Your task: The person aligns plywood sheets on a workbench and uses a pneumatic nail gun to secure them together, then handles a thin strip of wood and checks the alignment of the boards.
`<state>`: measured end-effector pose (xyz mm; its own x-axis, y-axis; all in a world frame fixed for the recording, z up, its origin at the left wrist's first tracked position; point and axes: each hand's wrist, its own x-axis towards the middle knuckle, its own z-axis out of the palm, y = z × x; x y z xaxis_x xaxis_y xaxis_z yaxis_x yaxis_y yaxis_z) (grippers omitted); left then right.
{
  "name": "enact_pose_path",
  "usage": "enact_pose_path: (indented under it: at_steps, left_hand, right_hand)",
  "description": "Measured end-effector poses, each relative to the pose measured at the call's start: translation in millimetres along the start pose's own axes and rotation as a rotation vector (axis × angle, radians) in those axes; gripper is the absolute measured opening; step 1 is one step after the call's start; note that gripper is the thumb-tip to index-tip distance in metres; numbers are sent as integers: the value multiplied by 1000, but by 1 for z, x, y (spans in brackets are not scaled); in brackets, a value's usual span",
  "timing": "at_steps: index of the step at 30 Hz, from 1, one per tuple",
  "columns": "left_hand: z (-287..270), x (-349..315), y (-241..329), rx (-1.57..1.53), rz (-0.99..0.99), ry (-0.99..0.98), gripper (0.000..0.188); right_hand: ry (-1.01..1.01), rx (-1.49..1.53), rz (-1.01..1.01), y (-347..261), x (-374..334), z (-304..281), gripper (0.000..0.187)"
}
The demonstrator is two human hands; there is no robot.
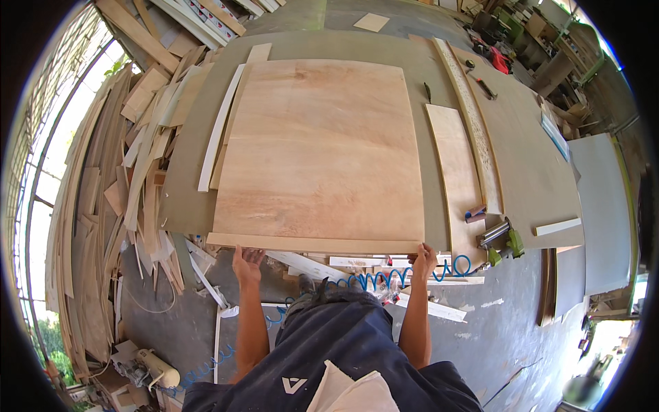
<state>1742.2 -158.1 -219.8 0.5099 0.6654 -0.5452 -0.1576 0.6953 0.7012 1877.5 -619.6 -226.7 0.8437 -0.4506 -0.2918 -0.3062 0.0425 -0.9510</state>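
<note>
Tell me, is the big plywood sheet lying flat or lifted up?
Flat: the plywood sheet rests on the workbench, both hands at its near edge.

Person wore dark navy work clothes, w/ a small white triangular logo on the front at approx 7 o'clock. A pale cream cloth, folded and creased, sat at 6 o'clock against the navy fabric. Both forearms were bare, no sleeves visible, no gloves; left hand (248, 263) and right hand (424, 259) bare too. No watch or rings seen.
</note>
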Motion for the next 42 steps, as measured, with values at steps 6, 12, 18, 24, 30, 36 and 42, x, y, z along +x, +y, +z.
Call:
enact_pose_path:
  at_steps: [6, 12, 18, 24, 30, 36, 42]
  left_hand:
    - [9, 32, 36, 263, 78, 163, 61]
    - [13, 58, 63, 447, 360, 371, 77]
    - [-66, 136, 98, 1115, 401, 187, 49]
    - [2, 87, 70, 1273, 351, 292, 45]
    - [-20, 104, 44, 872, 504, 275, 42]
    - [-3, 94, 17, 498, 517, 150, 43]
    - [39, 70, 20, 769, 487, 299, 47]
  right_hand:
    - [113, -154, 71, -14, 2, 8, 27]
    - [193, -547, -218, 28, 40, -5, 36]
    - [137, -564, -189, 4, 15, 24, 37]
    - [178, -441, -123, 18, 38, 7, 34]
    - [75, -264, -126, 17, 56, 4, 31]
    - [-147, -65, -40, -9, 78, -13, 41]
    - [-25, -129, -183, 5, 108, -11, 51]
